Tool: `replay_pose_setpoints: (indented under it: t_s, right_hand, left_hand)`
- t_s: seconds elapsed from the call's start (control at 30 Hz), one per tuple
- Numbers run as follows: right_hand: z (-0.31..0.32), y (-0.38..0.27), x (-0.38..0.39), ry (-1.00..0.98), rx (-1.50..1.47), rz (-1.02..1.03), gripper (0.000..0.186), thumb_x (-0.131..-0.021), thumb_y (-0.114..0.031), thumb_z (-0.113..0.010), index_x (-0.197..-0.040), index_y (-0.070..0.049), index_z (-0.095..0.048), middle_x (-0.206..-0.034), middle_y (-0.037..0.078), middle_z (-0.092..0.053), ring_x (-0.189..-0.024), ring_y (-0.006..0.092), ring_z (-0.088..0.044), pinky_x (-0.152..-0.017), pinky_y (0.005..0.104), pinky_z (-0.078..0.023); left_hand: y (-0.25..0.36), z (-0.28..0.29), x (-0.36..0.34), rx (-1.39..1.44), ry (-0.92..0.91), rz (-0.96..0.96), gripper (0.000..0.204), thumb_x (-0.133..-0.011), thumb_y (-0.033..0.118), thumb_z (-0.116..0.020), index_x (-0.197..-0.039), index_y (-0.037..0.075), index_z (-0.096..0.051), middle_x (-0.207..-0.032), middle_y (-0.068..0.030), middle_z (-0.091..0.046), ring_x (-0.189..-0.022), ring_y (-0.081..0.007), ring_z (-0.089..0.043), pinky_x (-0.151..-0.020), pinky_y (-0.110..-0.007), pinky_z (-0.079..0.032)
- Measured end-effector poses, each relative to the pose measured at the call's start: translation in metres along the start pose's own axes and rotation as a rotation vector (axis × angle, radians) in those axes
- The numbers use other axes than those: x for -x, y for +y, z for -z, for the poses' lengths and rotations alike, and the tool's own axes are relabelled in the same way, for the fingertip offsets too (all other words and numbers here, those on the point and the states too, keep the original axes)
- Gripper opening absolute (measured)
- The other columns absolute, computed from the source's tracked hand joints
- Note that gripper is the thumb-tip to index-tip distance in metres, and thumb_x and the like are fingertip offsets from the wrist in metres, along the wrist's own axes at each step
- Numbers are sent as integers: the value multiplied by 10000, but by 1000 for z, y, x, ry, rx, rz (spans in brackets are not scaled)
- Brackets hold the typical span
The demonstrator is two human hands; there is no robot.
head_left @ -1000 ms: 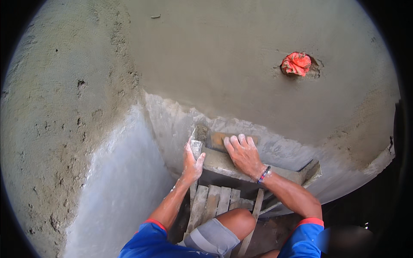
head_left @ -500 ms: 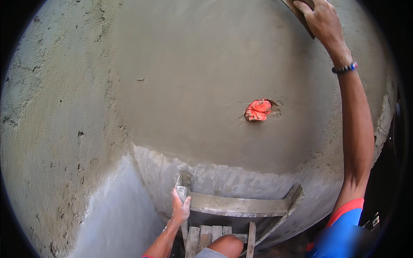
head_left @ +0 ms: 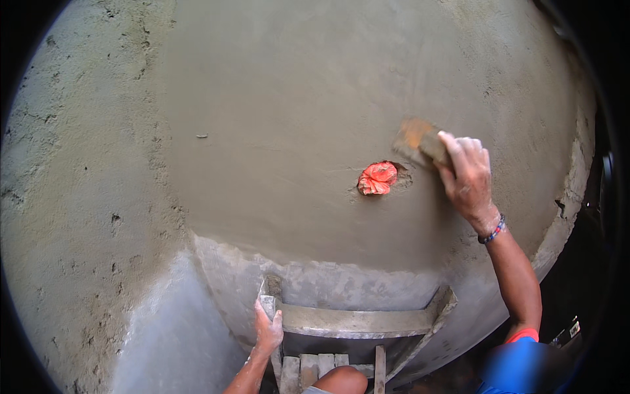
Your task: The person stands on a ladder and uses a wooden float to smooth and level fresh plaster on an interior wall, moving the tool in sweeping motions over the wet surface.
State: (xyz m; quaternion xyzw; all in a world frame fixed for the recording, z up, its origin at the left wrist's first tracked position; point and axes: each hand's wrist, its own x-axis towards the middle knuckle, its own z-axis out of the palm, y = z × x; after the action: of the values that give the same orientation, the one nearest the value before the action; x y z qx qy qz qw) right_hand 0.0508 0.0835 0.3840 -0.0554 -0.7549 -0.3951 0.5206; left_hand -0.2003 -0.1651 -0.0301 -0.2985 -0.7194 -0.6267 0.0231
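Note:
My right hand (head_left: 469, 174) is closed around a flat, mortar-smeared hand tool (head_left: 415, 136) with an orange patch. The tool is blurred, so its exact kind is unclear. It lies against the damp grey plastered wall (head_left: 282, 131), just above and right of a crumpled red plastic plug (head_left: 378, 178) set in a rough hole. Lower down, my left hand (head_left: 268, 331) grips the top of the left upright of a wooden ladder (head_left: 357, 322), its fingers wrapped round the wood.
A rougher plaster wall (head_left: 85, 164) meets the smoother one in a corner at left. Below both runs a paler, smooth grey band (head_left: 177, 328). My knee (head_left: 344, 381) shows among wooden slats (head_left: 310, 369) beneath the ladder's crosspiece. A broken wall edge (head_left: 569, 190) stands at right, beside a dark area.
My right hand has swept the tool down and slightly left from the upper right, to near the red plug. My left hand has kept its hold on the ladder; the view has shifted slightly.

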Motion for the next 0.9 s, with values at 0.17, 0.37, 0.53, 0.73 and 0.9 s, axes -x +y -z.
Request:
replay_pose_setpoints:
  t_s: [0.17, 0.37, 0.53, 0.73, 0.9]
  right_hand:
    - [-35, 14, -147, 296, 80, -257, 393, -894, -210, -661, -1247, -54, -588, -1035, 156, -647, -985, 331, -621, -831, 459, -492]
    - [-77, -111, -210, 211, -82, 145, 295, -838, -139, -660, -1117, -89, -581, -949, 82, -617, -912, 274, -603, -764, 393, -487]
    - [-30, -53, -116, 63, -68, 240, 350, -866, -148, -659, -1210, -132, -598, -974, 43, -595, -896, 223, -571, -753, 360, -464]
    - [-74, -77, -206, 279, -30, 63, 311, -876, -163, -650, -1169, -82, -584, -979, 93, -621, -933, 297, -595, -799, 411, -472]
    - [-32, -52, -128, 85, -32, 333, 302, -865, -118, -646, -1161, -82, -598, -979, 96, -619, -946, 290, -608, -798, 386, -492]
  left_hand:
    - [-1, 0, 2, -38, 3, -67, 735, -873, 77, -651, -1465, -89, -249, -1353, -328, -467, -1270, -446, -481, -1078, -458, -372]
    - [-10, 13, 3, -22, 0, -70, 734, -870, 84, -653, -1463, -81, -253, -1328, -327, -479, -1253, -445, -492, -1068, -456, -378]
    - [7, 6, -1, 11, -49, -27, 747, -859, 94, -665, -1461, -83, -260, -1328, -324, -479, -1242, -447, -495, -1071, -464, -375]
    - [-23, 1, 3, -5, 24, -78, 735, -857, 92, -665, -1460, -79, -281, -1342, -324, -469, -1261, -440, -481, -1086, -462, -361]
    - [6, 13, -2, 80, -99, 17, 721, -857, 61, -646, -1463, -74, -279, -1382, -307, -443, -1288, -427, -459, -1103, -449, -344]
